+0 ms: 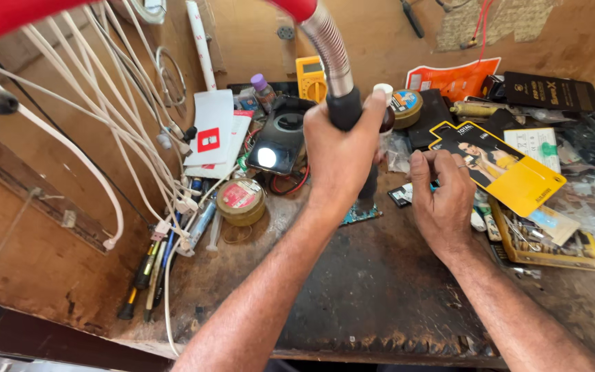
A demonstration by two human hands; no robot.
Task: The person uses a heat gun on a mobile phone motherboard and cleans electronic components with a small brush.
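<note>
On the bench's right, a yellow tray [573, 253] holds small metal parts. Left hand [339, 148] clenches around the hose handle [344, 109]; right hand [442, 196] pinches something tiny, fingers curled.

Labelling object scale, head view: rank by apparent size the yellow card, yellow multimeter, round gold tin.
1. yellow card, clearly largest.
2. round gold tin and yellow multimeter look alike; the multimeter is farther back and partly hidden, so unranked.

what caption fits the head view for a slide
Left hand grips a flexible hose handle over a circuit board; right hand rests beside it.
</note>
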